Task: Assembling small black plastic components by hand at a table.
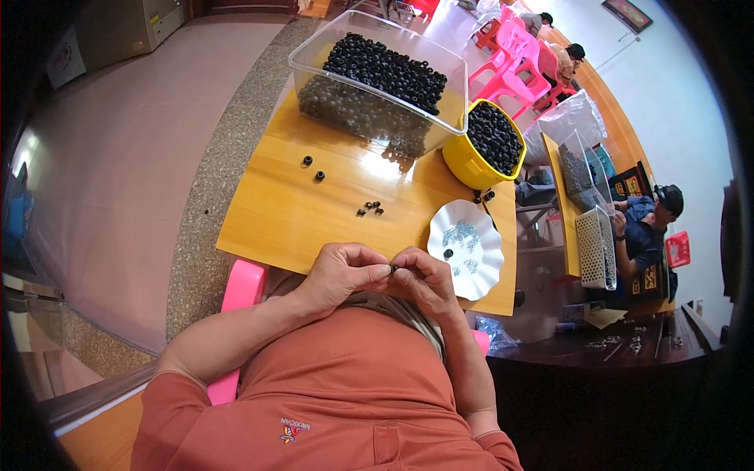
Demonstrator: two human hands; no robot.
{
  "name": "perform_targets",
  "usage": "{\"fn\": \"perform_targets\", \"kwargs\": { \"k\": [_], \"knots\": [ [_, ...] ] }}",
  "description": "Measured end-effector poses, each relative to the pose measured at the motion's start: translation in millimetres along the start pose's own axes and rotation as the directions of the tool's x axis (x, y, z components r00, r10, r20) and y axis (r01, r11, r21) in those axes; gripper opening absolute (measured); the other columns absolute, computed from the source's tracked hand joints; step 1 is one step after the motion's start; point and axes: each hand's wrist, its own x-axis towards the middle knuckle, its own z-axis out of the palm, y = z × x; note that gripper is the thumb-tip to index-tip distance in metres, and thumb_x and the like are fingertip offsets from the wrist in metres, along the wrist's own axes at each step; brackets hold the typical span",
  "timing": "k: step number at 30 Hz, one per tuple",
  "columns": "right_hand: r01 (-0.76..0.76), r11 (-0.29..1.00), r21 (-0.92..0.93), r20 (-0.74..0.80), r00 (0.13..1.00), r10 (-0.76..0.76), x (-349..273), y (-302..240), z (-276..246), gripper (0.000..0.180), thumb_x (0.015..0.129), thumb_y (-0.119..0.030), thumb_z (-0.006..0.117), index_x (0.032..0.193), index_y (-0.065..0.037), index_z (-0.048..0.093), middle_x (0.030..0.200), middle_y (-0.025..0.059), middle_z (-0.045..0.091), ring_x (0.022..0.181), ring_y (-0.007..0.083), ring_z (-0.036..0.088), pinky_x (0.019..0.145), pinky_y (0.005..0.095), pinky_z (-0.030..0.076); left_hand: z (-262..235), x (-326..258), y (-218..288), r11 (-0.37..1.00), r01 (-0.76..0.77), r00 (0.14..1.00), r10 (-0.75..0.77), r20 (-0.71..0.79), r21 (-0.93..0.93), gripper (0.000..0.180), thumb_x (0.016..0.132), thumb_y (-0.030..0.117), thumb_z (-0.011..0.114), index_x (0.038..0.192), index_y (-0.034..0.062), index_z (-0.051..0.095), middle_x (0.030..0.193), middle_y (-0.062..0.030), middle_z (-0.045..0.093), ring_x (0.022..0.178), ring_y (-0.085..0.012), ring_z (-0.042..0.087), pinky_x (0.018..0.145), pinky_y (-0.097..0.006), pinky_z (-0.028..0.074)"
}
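Note:
My left hand (344, 276) and my right hand (428, 284) meet in front of my belly at the table's near edge. Both pinch a small black ring-shaped part (394, 269) between thumbs and fingertips, which partly cover it. Beside my right hand lies a white scalloped plate (488, 271) with small clear-bluish pieces and one black ring (448, 253) on it. Ahead of my hands, a small group of black parts (369, 209) rests on the wooden table (267, 204). Two more black rings (313, 168) lie farther left.
A large clear bin (377, 141) of black rings stands at the table's far side. Right of it is a yellow basket (463, 166), also full. Pink chairs (518, 59) stand beyond. At right, a co-worker (648, 228) sits by a white perforated basket (595, 247).

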Motion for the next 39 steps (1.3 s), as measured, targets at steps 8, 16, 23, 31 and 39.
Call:
{"fn": "perform_targets", "kwargs": {
  "k": [8,16,23,31,39],
  "knots": [
    [-0.071,0.997,0.035,0.001,0.997,0.071,-0.8,-6.0,0.4,0.01,0.091,-0.008,0.061,0.092,0.001,0.059,0.085,0.0009,0.058,0.08,0.0071,0.052,0.071,0.0207,0.044,0.8,-0.4,-0.4,1.0,-0.001,1.0,0.001,-0.015,0.013,0.012,0.085,0.006,0.068,0.095,-0.0008,0.066,0.085,-0.0071,0.068,0.075,-0.0121,0.065,0.071,-0.024,0.056],
    [-0.12,0.992,0.031,0.037,0.992,0.118,-0.3,-10.8,-1.1,0.009,0.092,-0.008,0.059,0.093,0.001,0.058,0.087,-0.0001,0.057,0.081,0.0063,0.051,0.071,0.0203,0.044,2.0,-0.5,-0.2,1.0,-0.009,1.0,0.01,-0.025,0.028,0.012,0.085,0.006,0.069,0.094,-0.0003,0.067,0.084,-0.0067,0.068,0.075,-0.0117,0.065,0.07,-0.024,0.055],
    [0.062,0.937,-0.343,0.088,0.996,-0.033,0.4,-13.8,-7.4,0.006,0.087,0.0,0.058,0.093,0.001,0.058,0.082,0.0104,0.059,0.079,0.0205,0.06,0.069,0.0297,0.048,-1.3,-0.1,-4.2,0.984,-0.045,0.999,0.047,-0.007,0.171,0.012,0.085,0.006,0.068,0.095,-0.0014,0.067,0.084,-0.0055,0.068,0.075,-0.01,0.063,0.07,-0.023,0.054],
    [0.182,0.862,-0.474,0.127,0.982,-0.138,-2.0,-15.8,-8.5,0.011,0.082,0.005,0.059,0.091,0.0,0.058,0.083,0.013,0.059,0.075,0.0286,0.059,0.068,0.0327,0.048,1.3,0.0,-3.4,0.948,-0.043,0.999,0.046,-0.005,0.315,0.01,0.085,0.004,0.067,0.094,-0.0014,0.067,0.084,-0.0042,0.068,0.076,-0.0089,0.063,0.068,-0.023,0.053],
    [0.205,0.806,-0.555,0.126,0.979,-0.162,-2.3,-19.3,-6.8,0.013,0.08,0.004,0.062,0.091,0.0,0.059,0.084,0.0136,0.06,0.077,0.0303,0.06,0.067,0.0336,0.048,1.4,-0.7,-5.9,0.886,-0.128,0.99,0.14,0.006,0.446,0.01,0.086,0.005,0.066,0.094,-0.0011,0.067,0.084,-0.0022,0.067,0.077,-0.0068,0.062,0.067,-0.021,0.052]
  ]
}}
